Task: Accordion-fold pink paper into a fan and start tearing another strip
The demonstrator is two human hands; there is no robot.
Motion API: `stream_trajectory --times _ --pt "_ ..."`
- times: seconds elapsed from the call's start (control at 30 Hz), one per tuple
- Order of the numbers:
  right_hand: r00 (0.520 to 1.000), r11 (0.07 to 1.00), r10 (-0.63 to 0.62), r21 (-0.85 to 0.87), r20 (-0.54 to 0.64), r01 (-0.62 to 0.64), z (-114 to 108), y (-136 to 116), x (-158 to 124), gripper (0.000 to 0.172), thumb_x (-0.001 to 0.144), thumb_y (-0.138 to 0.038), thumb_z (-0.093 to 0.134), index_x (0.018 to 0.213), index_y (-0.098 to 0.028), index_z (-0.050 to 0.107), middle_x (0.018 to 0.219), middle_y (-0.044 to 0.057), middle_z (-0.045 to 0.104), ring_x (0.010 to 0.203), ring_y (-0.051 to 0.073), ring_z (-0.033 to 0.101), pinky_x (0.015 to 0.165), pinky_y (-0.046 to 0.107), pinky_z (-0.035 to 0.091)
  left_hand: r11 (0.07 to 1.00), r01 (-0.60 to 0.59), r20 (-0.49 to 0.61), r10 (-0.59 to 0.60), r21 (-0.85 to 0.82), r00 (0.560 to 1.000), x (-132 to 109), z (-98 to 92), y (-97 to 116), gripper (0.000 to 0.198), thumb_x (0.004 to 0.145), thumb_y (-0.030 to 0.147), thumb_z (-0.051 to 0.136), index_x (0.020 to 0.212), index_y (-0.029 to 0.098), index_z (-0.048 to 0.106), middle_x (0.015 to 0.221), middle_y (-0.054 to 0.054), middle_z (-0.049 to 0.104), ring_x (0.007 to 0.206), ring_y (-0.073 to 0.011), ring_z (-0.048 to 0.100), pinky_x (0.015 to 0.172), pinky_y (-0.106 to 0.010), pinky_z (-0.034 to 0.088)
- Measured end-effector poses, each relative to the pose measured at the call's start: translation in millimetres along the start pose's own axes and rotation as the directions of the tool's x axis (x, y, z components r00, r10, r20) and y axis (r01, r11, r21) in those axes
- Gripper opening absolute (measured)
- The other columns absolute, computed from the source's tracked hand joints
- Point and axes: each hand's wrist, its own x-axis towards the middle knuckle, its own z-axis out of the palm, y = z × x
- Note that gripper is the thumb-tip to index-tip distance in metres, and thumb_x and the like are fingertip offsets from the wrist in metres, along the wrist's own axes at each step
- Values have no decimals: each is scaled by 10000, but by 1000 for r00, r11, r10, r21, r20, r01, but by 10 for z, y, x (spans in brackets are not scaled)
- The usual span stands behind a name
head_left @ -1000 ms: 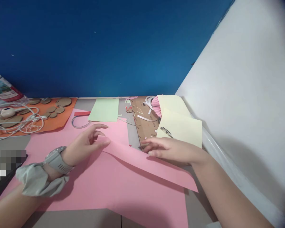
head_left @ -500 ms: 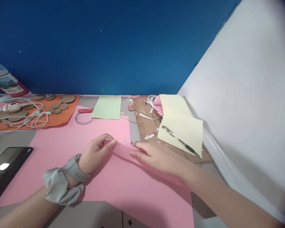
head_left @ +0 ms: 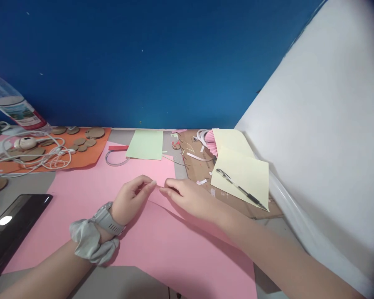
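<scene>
A large pink paper (head_left: 90,241) lies across the desk, with part of it lifted and folded over below the hands. My left hand (head_left: 134,198), with a grey watch (head_left: 109,220) and a grey-green scrunchie (head_left: 92,243) at the wrist, pinches the paper's edge between thumb and forefinger. Close to its right, my right hand (head_left: 190,197) pinches the same edge, its other fingers curled. Only a small gap separates the two sets of fingertips. The raised part of the sheet runs under my right forearm, which hides some of it.
Behind lie a light green sheet (head_left: 145,144) and a red strip (head_left: 118,148). At the right, a pen (head_left: 241,189) rests on pale yellow paper (head_left: 258,172) over cardboard (head_left: 199,166). At the left are a phone (head_left: 15,232), tangled earphones (head_left: 54,151), cardboard pieces on orange paper (head_left: 93,155) and a bottle (head_left: 21,112).
My right hand has moved left along the paper's edge, closer to my left hand. My left hand still pinches the paper. The whole view has shifted slightly.
</scene>
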Motion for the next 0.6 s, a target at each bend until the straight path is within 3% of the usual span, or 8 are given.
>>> stream_trajectory --times 0.23,0.4,0.6 --pt "988 988 153 -25 2 -153 -181 174 -221 396 924 -519 277 678 -210 301 611 -51 322 530 102 299 502 244 197 999 44 -114 -42 19 993 122 -234 -199 249 888 396 436 823 182 546 749 1 564 738 -142 508 714 -257 420" --pt "984 981 176 -78 -35 -179 -366 525 -382 385 918 -518 304 686 -214 346 650 -34 410 606 133 396 553 246 250 998 66 -167 -66 -6 984 210 -287 -294 279 882 421 423 810 179 541 752 -7 557 762 -154 509 738 -272 431" --pt "959 960 267 -64 -90 -273 -709 806 -620 401 891 -551 334 681 -214 392 677 -17 451 617 146 400 570 258 299 996 86 -195 -87 -13 977 230 -292 -285 281 879 425 421 764 186 510 719 6 511 722 -141 477 702 -254 422"
